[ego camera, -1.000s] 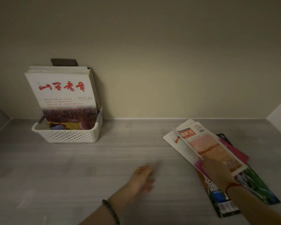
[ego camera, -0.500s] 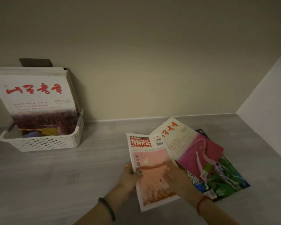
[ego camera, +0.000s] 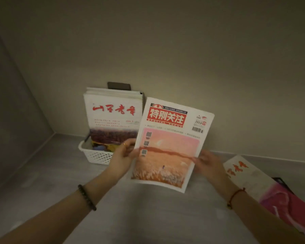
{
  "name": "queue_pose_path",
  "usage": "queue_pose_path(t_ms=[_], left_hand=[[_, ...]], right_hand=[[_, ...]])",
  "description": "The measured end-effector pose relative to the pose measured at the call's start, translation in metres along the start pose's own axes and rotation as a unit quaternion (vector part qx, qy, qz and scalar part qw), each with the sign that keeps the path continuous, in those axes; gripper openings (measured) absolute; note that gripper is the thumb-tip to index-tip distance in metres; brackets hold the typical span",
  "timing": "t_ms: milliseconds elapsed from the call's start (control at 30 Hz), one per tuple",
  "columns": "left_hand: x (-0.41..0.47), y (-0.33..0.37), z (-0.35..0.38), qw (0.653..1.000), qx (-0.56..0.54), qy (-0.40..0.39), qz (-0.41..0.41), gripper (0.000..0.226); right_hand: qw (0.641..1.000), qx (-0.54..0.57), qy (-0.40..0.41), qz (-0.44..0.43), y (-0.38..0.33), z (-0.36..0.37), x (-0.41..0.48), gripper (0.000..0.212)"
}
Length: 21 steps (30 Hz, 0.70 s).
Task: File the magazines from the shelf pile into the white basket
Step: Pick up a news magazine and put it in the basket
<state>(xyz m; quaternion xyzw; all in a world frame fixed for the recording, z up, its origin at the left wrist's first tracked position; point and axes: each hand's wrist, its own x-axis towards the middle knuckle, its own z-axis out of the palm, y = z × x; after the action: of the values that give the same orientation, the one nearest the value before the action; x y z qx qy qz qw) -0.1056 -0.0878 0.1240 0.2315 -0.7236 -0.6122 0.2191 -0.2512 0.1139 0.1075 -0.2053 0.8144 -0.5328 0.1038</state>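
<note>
Now gripping pink-cover magazine (ego camera: 167, 148) upright by side edges, left hand (ego camera: 122, 155) and right hand (ego camera: 208, 163) both pinching it. White basket (ego camera: 95, 155) near shelf's back-left corner, pile (ego camera: 264, 187) at right edge.

Pink magazine (ego camera: 167, 148) between both hands, above shelf (ego camera: 148, 217)

1. Dim, warm, yellowish-grey cast over the whole frame; no light source in view.
2. Brightest area: the raised magazine (ego camera: 171, 143) at centre, its white cover catching the light without glare.
3. Left wall (ego camera: 12, 111) and lower corners fall into shadow.
4. Right hand (ego camera: 207, 163) smeared by motion blur; left hand (ego camera: 122, 156) slightly soft.
5. Wide-angle bending: shelf edges splay outward, forearms stretch toward the bottom corners.
6. Fine print is unreadable; overall grainy softness.
</note>
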Motion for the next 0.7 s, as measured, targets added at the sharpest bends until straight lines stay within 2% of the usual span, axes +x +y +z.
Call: queue_pose_path(t_ms=[133, 233, 333, 467, 567, 700], left_hand=[[0.036, 0.018, -0.072, 0.989, 0.025, 0.148, -0.012, 0.017], [0.063, 0.021, -0.117, 0.977, 0.040, 0.207, -0.015, 0.023], [0.086, 0.014, -0.149, 0.973, 0.047, 0.225, -0.031, 0.024], [0.111, -0.011, -0.166, 0.973, 0.040, 0.220, -0.055, 0.021], [0.129, -0.033, -0.169, 0.975, 0.028, 0.205, -0.081, 0.024], [0.149, -0.062, -0.166, 0.972, 0.032, 0.200, -0.119, 0.015]], right_hand=[[0.998, 0.045, -0.005, -0.050, -0.071, 0.066, 0.030, 0.011], [0.994, 0.022, 0.025, -0.101, -0.106, 0.113, 0.052, 0.015], [0.992, -0.012, 0.049, -0.115, -0.120, 0.151, 0.069, 0.016], [0.993, -0.025, 0.081, -0.083, -0.109, 0.184, 0.083, 0.015], [0.994, -0.044, 0.093, -0.040, -0.092, 0.199, 0.094, 0.013], [0.992, -0.087, 0.088, 0.014, -0.068, 0.214, 0.104, 0.010]])
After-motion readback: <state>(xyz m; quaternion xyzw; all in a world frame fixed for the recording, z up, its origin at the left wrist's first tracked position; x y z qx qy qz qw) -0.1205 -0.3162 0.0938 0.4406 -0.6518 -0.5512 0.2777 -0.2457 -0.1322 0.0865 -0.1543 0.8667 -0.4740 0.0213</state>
